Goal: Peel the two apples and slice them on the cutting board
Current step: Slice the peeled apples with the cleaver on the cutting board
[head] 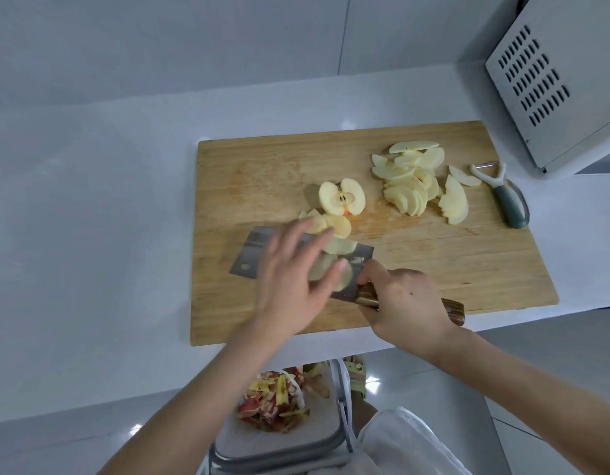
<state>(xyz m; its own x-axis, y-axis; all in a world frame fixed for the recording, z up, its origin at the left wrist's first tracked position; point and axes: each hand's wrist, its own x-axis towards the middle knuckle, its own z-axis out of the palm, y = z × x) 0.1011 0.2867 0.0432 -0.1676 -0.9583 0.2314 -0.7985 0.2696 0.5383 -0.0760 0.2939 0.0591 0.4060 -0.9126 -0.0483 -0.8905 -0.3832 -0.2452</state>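
Fresh slices (341, 246): a small batch lying on the flat of the cleaver (250, 257), near the middle of the near half of the cutting board (433, 269). A few more lie on the wood just beyond the blade, touching the unsliced apple half (342, 201), which sits cut face up with the core showing.

Key relation: the blade's long axis runs left to right, tip to the person's left, handle to the right. The slices ride on it directly under the left hand (293, 282). Its fingers (296, 241) are straight and spread wide, laid across the slices, curled round nothing. The right hand (406, 303) is wrapped firmly round the cleaver's wooden handle.

The finished pile (413, 186) lies well apart, toward the far right of the board. Judgement: the slices are bound for that pile, so the load goes rightward, away from the left hand's side; the right hand carries, the left only steadies or sweeps. Risk: slices sliding off if the blade tilts.

Beyond: peeler (509, 200) at the board's right edge, white appliance (553, 80) behind it on the bench (91, 200), bin (279, 443) of peels (279, 399) below.
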